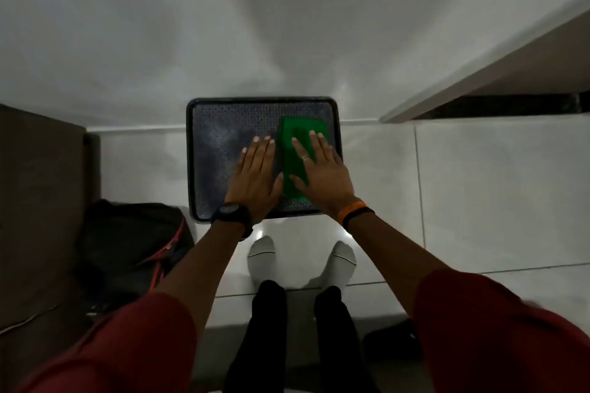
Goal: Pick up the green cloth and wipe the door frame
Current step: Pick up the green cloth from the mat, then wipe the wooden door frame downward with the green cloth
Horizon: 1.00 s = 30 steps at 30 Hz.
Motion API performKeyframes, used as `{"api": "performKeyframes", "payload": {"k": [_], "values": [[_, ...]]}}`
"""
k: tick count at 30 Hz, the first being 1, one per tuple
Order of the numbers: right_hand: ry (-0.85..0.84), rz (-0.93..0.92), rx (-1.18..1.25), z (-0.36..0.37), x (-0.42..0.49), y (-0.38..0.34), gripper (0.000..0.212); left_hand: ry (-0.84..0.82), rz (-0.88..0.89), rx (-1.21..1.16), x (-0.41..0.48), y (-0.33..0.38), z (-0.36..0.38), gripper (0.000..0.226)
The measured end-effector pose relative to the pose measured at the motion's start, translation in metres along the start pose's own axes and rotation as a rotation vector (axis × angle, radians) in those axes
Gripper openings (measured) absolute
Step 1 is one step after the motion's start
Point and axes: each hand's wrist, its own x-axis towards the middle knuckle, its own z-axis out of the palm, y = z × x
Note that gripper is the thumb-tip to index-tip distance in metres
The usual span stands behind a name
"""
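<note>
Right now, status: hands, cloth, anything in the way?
Both hands flat, open: left hand on the dark tray, right hand on the green cloth. Cloth folded, flat on the tray, not gripped. Nothing blocking.

Person is wearing short red sleeves (134,344), black trousers (268,329), white socks (261,252), a black watch (231,214) on left wrist, orange and black bands (356,212) on right wrist, possibly a ring (305,157).

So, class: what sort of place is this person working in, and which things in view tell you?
Probably a room indoors at home, by a doorway: pale floor tiles, a plain white wall, and a dark bag on the floor beside a dark stool or tray holding the green cloth.
</note>
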Motion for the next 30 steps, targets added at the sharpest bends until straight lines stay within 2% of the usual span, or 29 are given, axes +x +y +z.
{"api": "performKeyframes", "payload": {"k": [6, 10, 12, 17, 26, 30], "values": [[-0.077, 0.032, -0.105, 0.05, 0.038, -0.008, 0.057, -0.096, -0.094, -0.121, 0.022, -0.027, 0.049, 0.07], [-0.008, 0.034, -0.066, 0.016, 0.052, -0.001, 0.042, -0.069, -0.084, -0.101, 0.018, -0.016, 0.025, 0.07], [0.065, 0.072, 0.017, -0.012, 0.043, -0.003, 0.042, -0.02, -0.075, -0.098, 0.015, 0.0, -0.001, 0.07], [0.448, 0.067, 0.255, -0.128, -0.017, -0.019, 0.03, 0.17, 0.008, 0.001, 0.003, 0.064, -0.108, 0.07], [0.94, -0.051, 0.222, -0.383, -0.133, -0.044, 0.035, 0.674, 0.155, 0.068, -0.028, 0.218, -0.341, 0.072], [1.229, -0.143, 0.201, -0.507, -0.177, -0.047, 0.029, 0.864, 0.249, 0.094, -0.04, 0.289, -0.453, 0.073]]}}
